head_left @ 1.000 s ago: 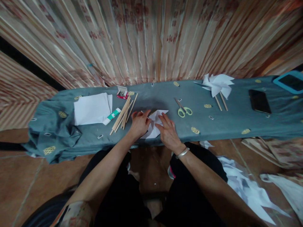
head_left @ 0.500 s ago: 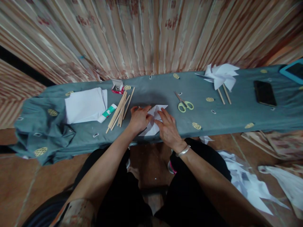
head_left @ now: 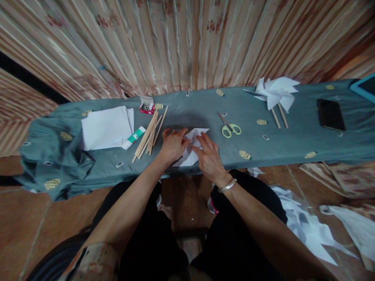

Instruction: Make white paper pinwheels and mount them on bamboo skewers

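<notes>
A white folded paper piece (head_left: 191, 150) lies on the grey-blue cloth-covered bench (head_left: 187, 117) in front of me. My left hand (head_left: 172, 146) rests on its left side, fingers pressing flaps down toward the middle. My right hand (head_left: 208, 158), with a silver bangle at the wrist, presses the paper's right side with fingers spread. Both hands cover much of the paper; only its top right and bottom points show.
Left of my hands lie a bundle of wooden sticks (head_left: 149, 134), a glue stick (head_left: 134, 137), a stack of white paper (head_left: 105, 127) and a small red pin box (head_left: 147, 106). Right: scissors (head_left: 228, 127), finished paper pinwheels (head_left: 274, 95), a phone (head_left: 331, 114). Paper scraps (head_left: 307, 230) litter the floor.
The camera view shifted slightly. My hands stayed on the paper, fingers adjusting a little at its middle; the paper has not visibly moved.
</notes>
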`<act>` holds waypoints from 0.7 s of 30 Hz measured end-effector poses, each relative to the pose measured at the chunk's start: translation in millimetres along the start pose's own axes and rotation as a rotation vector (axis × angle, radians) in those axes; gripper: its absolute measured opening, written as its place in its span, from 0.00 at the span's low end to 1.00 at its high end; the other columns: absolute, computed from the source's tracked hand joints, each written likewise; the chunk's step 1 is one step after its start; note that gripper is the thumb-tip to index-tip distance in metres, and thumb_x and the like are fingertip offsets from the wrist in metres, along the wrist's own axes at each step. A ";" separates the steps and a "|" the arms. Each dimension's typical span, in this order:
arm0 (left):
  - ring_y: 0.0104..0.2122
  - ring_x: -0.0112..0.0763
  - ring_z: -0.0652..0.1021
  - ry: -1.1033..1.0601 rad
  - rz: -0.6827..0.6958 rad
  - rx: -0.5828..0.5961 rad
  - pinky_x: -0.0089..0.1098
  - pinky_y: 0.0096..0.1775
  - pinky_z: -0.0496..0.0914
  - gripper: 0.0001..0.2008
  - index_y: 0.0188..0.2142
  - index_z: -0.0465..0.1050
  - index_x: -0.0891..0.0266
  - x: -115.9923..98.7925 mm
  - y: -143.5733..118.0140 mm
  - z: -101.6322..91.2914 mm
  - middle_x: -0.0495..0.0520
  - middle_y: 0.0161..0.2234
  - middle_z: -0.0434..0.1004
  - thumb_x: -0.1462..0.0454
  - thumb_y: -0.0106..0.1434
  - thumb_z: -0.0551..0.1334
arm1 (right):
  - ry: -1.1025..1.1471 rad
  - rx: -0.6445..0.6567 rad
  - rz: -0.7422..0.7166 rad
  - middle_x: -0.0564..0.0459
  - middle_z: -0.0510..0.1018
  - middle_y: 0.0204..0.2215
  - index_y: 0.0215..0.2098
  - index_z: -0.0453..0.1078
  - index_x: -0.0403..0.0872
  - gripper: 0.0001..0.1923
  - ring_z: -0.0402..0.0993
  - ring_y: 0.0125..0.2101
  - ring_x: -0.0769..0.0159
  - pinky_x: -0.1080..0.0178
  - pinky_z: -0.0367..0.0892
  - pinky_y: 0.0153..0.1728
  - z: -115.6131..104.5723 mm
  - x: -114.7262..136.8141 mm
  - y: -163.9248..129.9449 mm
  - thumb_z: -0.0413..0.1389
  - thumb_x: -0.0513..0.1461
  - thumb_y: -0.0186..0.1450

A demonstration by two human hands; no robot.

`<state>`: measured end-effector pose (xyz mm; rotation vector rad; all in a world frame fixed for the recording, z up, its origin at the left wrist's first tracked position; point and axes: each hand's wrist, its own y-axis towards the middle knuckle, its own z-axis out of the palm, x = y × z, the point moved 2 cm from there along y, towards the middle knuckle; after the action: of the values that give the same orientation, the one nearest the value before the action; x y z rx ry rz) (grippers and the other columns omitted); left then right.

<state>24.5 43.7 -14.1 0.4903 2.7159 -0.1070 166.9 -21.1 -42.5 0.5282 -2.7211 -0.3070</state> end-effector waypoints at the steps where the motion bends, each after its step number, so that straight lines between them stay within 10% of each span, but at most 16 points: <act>1: 0.51 0.44 0.76 0.022 0.019 -0.003 0.50 0.61 0.51 0.21 0.58 0.67 0.65 -0.8 -0.9 -1.2 0.59 0.43 0.83 0.60 0.68 0.55 | -0.005 0.000 -0.003 0.39 0.64 0.63 0.49 0.73 0.44 0.20 0.48 0.68 0.49 0.45 0.55 0.60 0.1 0.0 -0.1 0.44 0.29 0.66; 21: 0.51 0.41 0.77 -0.236 -0.142 0.110 0.52 0.62 0.48 0.25 0.59 0.62 0.64 4.7 -3.9 -2.1 0.56 0.41 0.84 0.65 0.63 0.59 | -0.005 -0.025 0.012 0.42 0.64 0.63 0.49 0.72 0.46 0.19 0.48 0.68 0.51 0.46 0.56 0.59 3.4 -1.3 -2.4 0.44 0.30 0.67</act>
<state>18.3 41.9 -13.9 0.2937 2.5190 -0.3324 167.5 -22.2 -46.7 0.5049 -2.7205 -0.3392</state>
